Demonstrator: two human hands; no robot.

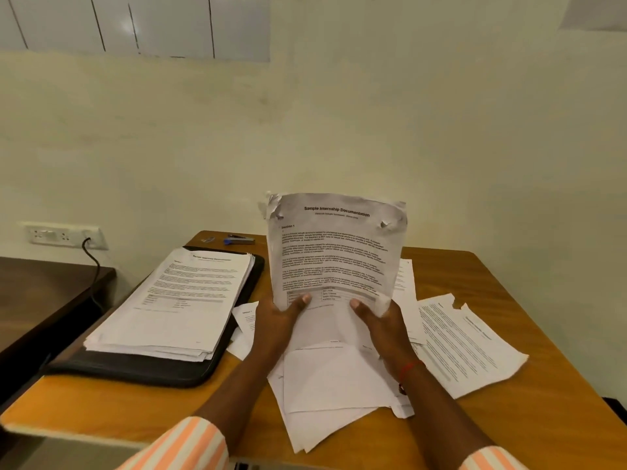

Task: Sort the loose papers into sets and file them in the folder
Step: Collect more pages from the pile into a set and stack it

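Both hands hold one set of sheets [334,252] by its lower edge. It stands upright with its long axis vertical and its printed face toward the camera, just to the right of the folder [169,371] and raised above the table [101,401]. The left hand [280,315] pinches the bottom left corner and the right hand [380,320] the bottom right. Each thumb is pressed flat on the front of the page, while the fingers are hidden behind it, so the grip is closed on the paper rather than spread. The top corners of the set look crumpled. The folder lies open and flat to the left of the grip, with a thick stack [176,300] squared on it; its long axis runs away from the person and leans slightly right. More loose papers [332,385] lie scattered right of the folder, beneath and beyond the hands. A stapler [239,239] sits past the folder's far right corner. If this set belongs on the stack, it likely has to tip flat and travel left, and the left hand is the nearer one to lead it.
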